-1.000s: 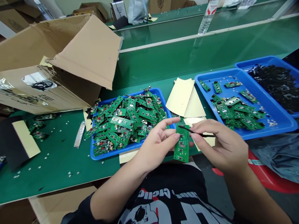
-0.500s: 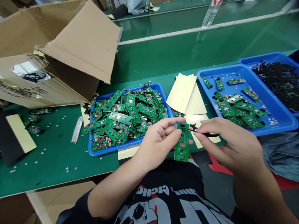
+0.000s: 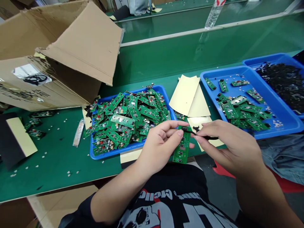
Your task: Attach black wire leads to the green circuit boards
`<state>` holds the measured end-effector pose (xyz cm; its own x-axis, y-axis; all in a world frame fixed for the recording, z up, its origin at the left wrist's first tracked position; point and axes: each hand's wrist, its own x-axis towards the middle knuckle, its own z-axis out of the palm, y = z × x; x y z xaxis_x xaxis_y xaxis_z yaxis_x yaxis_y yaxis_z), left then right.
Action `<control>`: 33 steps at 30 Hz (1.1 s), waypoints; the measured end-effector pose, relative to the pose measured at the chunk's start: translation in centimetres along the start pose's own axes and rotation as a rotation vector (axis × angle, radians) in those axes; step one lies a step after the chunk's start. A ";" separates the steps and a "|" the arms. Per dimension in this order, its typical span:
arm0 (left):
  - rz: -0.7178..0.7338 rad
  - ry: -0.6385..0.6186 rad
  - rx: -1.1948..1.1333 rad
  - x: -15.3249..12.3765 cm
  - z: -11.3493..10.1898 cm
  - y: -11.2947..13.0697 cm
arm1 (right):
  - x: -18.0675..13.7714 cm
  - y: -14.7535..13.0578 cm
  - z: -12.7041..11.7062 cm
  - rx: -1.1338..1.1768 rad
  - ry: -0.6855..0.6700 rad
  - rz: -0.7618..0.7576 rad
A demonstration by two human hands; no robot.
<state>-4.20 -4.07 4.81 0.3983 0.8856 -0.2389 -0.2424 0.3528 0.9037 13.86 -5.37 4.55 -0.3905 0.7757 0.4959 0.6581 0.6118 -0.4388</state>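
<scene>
Between the thumb and fingers of my left hand (image 3: 163, 142) is a green circuit board (image 3: 182, 148), held upright at its upper part. A small black component sits at the board's top end. My right hand (image 3: 234, 148) pinches slim black tweezers (image 3: 209, 137), whose tip lies against that component. Just behind the tip shows a small black scrap (image 3: 196, 128) over pale yellow paper. Left of my hands, a blue tray (image 3: 91, 148) holds a heap of similar boards (image 3: 122, 120).
To the right stand a blue tray (image 3: 292, 126) with boards and a second tray holding a dark heap (image 3: 282, 84). Yellow sheets (image 3: 185, 95) lie between trays. A cardboard box (image 3: 78, 41) and a clear packet (image 3: 78, 133) are at left. A bottle (image 3: 215, 14) stands farther back.
The board has tilted, its lower end swinging slightly left. My right hand has moved a little left, bringing the tweezers' tip farther onto the component at the board's top.
</scene>
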 end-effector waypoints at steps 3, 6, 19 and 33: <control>0.027 0.015 0.002 0.0 -0.1 0.0 | 0.0 0.0 -0.1 -0.006 0.003 0.000; 0.043 0.028 0.032 0.0 -0.2 -0.1 | 0.1 0.0 -0.2 -0.011 0.013 0.015; 0.106 -0.027 0.095 0.0 -0.2 -0.4 | 0.4 0.3 0.0 -0.019 0.058 0.003; -0.009 -0.131 0.104 0.3 -0.4 -0.1 | 0.4 1.4 0.6 -0.041 0.087 -0.152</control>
<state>-4.37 -3.71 4.46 0.5133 0.8334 -0.2046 -0.1481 0.3209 0.9355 14.20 -4.14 3.65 -0.4314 0.6576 0.6175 0.6223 0.7126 -0.3241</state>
